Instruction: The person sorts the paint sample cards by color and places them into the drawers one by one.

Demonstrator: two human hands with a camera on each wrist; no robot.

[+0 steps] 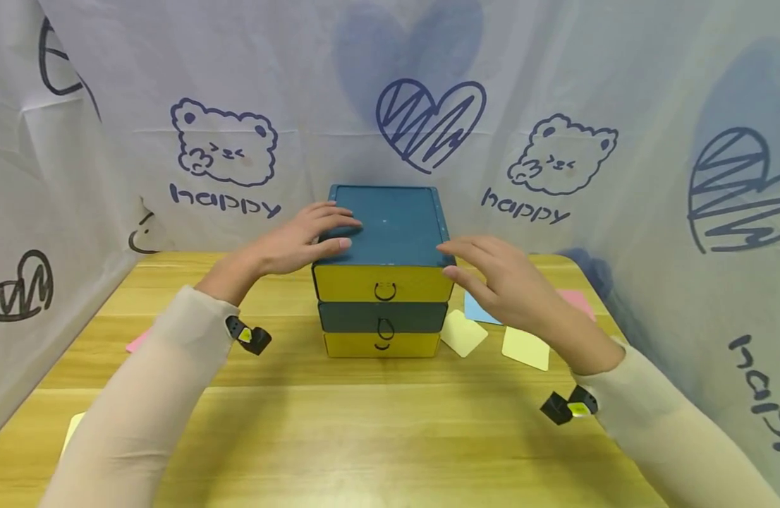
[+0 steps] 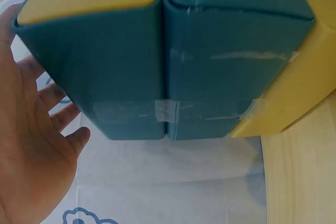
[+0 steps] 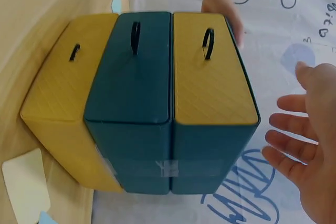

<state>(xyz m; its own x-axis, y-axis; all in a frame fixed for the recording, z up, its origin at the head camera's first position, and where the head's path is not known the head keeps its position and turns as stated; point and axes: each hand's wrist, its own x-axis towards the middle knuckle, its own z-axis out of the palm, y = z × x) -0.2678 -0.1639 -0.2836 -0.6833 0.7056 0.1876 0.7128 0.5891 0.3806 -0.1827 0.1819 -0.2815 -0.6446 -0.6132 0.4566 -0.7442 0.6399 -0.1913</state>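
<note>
A three-tier drawer box (image 1: 390, 226) with a blue-green top stands on the wooden table. Its top drawer front (image 1: 345, 282) is yellow, the middle one (image 1: 348, 317) dark teal, the lowest yellow, each with a small dark loop handle. My left hand (image 1: 304, 236) is at the top's left edge, fingers extended over it; contact is hard to tell. Spread, slightly bent fingers of my right hand (image 3: 310, 129) are beside the box's right side, with a gap in the right wrist view. Neither hand holds anything. Clear tape (image 2: 167, 111) joins the tiers at the side.
Right of the box lie yellow paper notes (image 1: 464, 333), a blue note (image 1: 480, 308) and a pink note (image 1: 576, 303). At the left are a pink slip (image 1: 137, 341) and a pale note (image 1: 71, 429). White printed cloth (image 1: 326, 85) hangs behind and at both sides.
</note>
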